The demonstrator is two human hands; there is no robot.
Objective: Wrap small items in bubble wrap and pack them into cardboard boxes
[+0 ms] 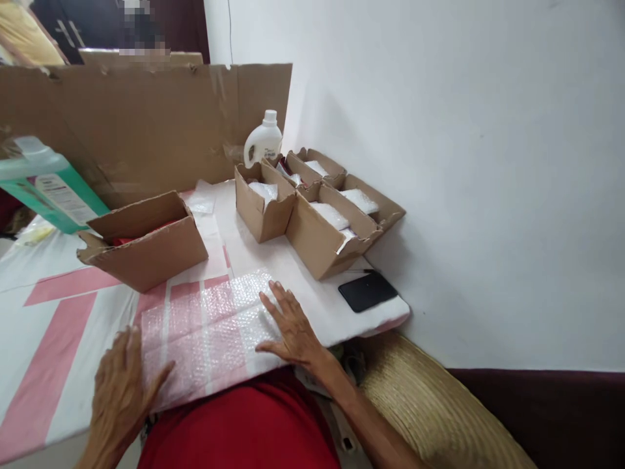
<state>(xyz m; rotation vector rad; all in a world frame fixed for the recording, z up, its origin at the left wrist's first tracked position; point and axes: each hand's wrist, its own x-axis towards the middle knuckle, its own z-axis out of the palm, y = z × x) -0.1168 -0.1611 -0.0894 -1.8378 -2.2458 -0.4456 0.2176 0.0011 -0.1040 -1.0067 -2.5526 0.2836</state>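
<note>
A clear sheet of bubble wrap [209, 339] lies flat on the cloth-covered table, close to my body. At its left end rests my left hand [120, 381], fingers stretched out and the thumb over the sheet's edge. My right hand [290, 329] is at the sheet's right end, its fingers spread and pointing away from me. Neither hand grips anything. Just beyond the sheet stands an open cardboard box [151, 260] with something red inside, mostly hidden by the walls.
Several small cardboard boxes [317, 241] holding bubble-wrapped items stand by the wall. A black phone [367, 291] lies near the table's right corner. Behind are a white jug [266, 140], a container of green liquid [61, 189] and an upright cardboard panel [146, 130].
</note>
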